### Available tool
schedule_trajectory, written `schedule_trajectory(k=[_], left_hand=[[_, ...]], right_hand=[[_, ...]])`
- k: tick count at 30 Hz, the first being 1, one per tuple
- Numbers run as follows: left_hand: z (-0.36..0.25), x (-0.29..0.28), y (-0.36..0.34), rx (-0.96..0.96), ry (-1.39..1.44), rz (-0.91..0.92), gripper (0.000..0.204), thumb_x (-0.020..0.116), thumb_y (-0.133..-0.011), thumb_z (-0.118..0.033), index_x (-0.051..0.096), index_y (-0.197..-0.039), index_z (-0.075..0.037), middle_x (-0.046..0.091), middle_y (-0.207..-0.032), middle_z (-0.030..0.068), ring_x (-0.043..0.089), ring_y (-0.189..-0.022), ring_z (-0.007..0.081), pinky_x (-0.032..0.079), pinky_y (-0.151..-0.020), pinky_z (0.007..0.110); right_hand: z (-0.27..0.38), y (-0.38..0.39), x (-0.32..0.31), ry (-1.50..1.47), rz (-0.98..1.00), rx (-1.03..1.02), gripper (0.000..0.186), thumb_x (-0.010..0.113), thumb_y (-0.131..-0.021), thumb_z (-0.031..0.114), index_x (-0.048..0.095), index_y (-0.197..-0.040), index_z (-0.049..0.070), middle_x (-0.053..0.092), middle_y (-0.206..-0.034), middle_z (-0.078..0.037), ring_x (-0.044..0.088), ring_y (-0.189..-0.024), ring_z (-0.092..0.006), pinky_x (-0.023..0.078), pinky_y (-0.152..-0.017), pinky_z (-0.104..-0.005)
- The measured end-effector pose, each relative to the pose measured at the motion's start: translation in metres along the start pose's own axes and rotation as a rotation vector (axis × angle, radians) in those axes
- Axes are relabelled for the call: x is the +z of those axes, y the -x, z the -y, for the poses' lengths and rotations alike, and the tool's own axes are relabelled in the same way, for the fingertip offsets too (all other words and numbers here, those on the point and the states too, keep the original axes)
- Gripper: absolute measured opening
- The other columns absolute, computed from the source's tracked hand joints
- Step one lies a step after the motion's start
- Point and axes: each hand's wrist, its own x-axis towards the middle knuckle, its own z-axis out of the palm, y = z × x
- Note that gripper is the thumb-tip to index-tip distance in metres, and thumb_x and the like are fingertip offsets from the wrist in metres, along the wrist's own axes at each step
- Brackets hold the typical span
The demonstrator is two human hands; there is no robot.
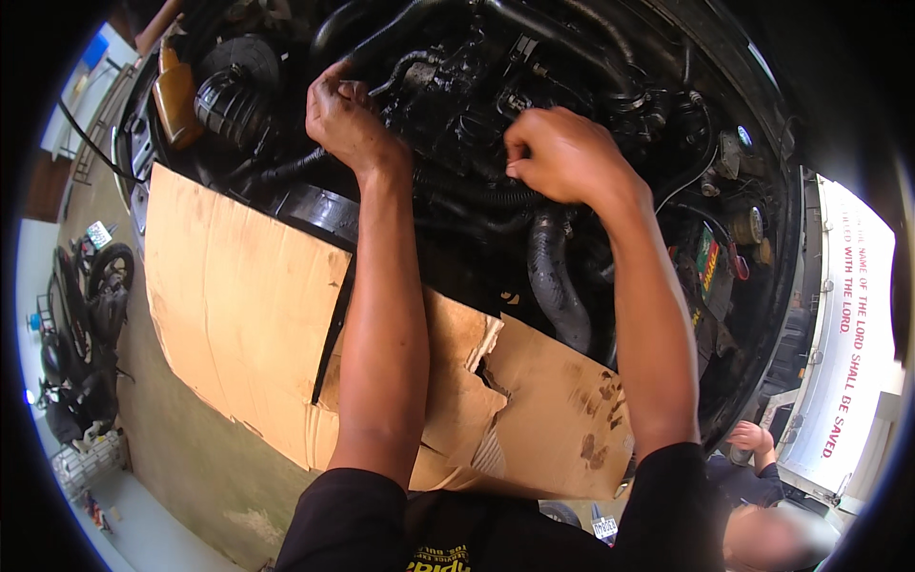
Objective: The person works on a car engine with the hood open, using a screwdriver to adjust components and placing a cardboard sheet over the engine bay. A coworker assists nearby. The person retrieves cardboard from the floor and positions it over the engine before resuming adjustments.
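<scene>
Both my arms reach over the front of a car into its dark, oily engine bay. My left hand (351,122) has its fingers curled together beside a thin black hose (405,69); what lies in them, if anything, is hidden. Farther right, my right hand (564,154) is closed with the knuckles up, over the black engine (453,110). Its fingertips point down to the left, and I cannot see what they grip. Below that hand a thick, worn radiator hose (556,276) curves toward the front.
Stained cardboard (238,305), torn in the middle, covers the car's front edge. A yellowish bottle (175,100) and a ribbed black intake duct (229,105) are at far left; a battery (707,272) sits right. Motorcycles (91,315) stand left. Another person's hand (751,437) shows lower right, near a white vehicle (843,334).
</scene>
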Motion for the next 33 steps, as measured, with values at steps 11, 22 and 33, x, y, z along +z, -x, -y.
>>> schedule_trajectory(k=[11,22,33], left_hand=[[-0.005,0.004,0.000,0.006,-0.045,-0.006,0.024,0.058,-0.103,-0.014,0.073,-0.106,0.005,0.047,-0.072,-0.0023,0.042,-0.058,0.0077,0.027,-0.052,0.025],[-0.004,0.001,0.004,0.006,-0.099,-0.006,0.026,0.053,-0.107,-0.013,0.072,-0.110,0.006,0.046,-0.071,-0.0023,0.039,-0.058,0.0065,0.026,-0.052,0.025],[-0.008,0.010,0.006,-0.017,-0.089,0.006,0.028,0.052,-0.108,-0.014,0.072,-0.112,0.006,0.046,-0.070,-0.0020,0.039,-0.058,0.0070,0.026,-0.051,0.025]], right_hand=[[0.025,0.069,0.040,-0.348,-0.326,0.399,0.014,0.081,-0.098,0.022,0.080,-0.103,0.009,0.078,-0.089,-0.019,0.077,-0.087,-0.0414,0.057,-0.078,-0.0475],[0.011,0.069,0.013,-0.238,-0.338,0.561,0.015,0.078,-0.100,0.026,0.082,-0.105,0.013,0.079,-0.094,-0.020,0.077,-0.096,-0.0450,0.059,-0.083,-0.0536],[-0.007,0.066,0.053,-0.091,-0.473,0.416,0.013,0.073,-0.102,0.023,0.078,-0.099,0.011,0.079,-0.092,-0.018,0.076,-0.093,-0.0455,0.059,-0.080,-0.0559]])
